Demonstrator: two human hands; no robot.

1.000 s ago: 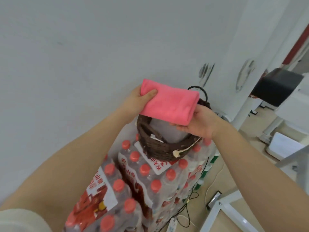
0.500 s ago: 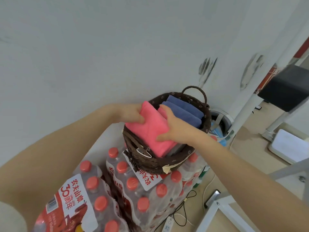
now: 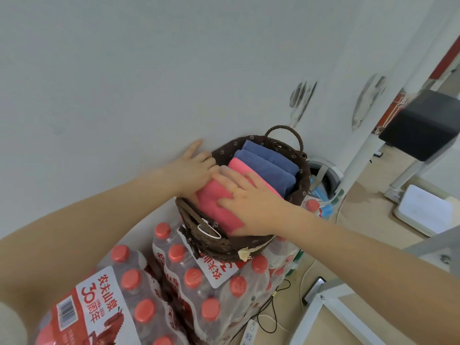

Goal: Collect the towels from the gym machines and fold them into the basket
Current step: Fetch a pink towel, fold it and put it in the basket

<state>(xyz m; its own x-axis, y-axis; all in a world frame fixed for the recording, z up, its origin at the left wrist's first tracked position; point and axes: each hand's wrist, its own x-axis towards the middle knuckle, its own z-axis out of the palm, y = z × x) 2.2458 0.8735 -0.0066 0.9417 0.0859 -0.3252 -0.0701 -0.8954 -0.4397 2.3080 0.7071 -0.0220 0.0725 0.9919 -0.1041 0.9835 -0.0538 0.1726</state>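
- We press a folded pink towel (image 3: 219, 202) into the dark woven basket (image 3: 297, 192), which stands on stacked packs of red-capped water bottles (image 3: 191, 280) against a pale wall (image 3: 149, 70).
- Our right hand (image 3: 245, 204) lies flat on the towel, fingers straight and spread.
- Our left hand (image 3: 193, 168) sits at the towel's far edge by the basket rim; its index finger points along the wall, and how the other fingers lie we cannot tell.
- Two folded blue towels (image 3: 268, 165) already fill the basket's far side, touching the pink one.
- We judge this towel nearly stowed; whether others wait on the machines is out of view.
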